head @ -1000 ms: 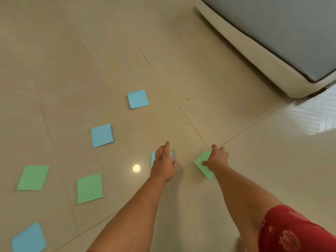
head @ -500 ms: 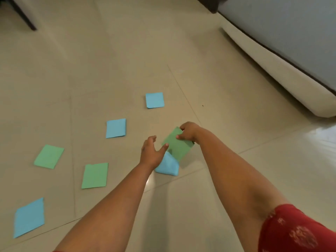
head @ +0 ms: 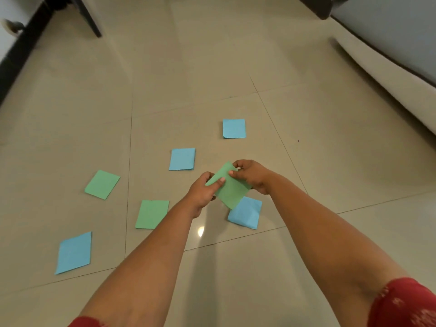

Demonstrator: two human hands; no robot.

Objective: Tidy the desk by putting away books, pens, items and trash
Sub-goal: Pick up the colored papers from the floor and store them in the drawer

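Barely begun, by the look of it. One green paper (head: 232,187) lifted clear of the floor (head: 188,67), pinched between both sets of fingers: left hand (head: 204,191) with thumb curled over its near-left edge, right hand (head: 253,175) with fingers curled round its far corner. No pile or stack visible in either hand beyond this single sheet.

Left to gather, near to far from the fingers:
- crumpled blue paper (head: 245,213) lying just under and nearer than the held sheet
- green paper (head: 152,214) down on the floor near the left wrist
- blue paper (head: 74,252) well off to the left and nearest the body
- green paper (head: 102,184) well left of the fingers
- blue paper (head: 182,159) just beyond the left fingers
- blue paper (head: 234,128) farther out, beyond the right fingers

Six sheets still flat on the floor, then, against one in hand. No desk, bin or drawer in view, so nowhere yet seen for putting them away.
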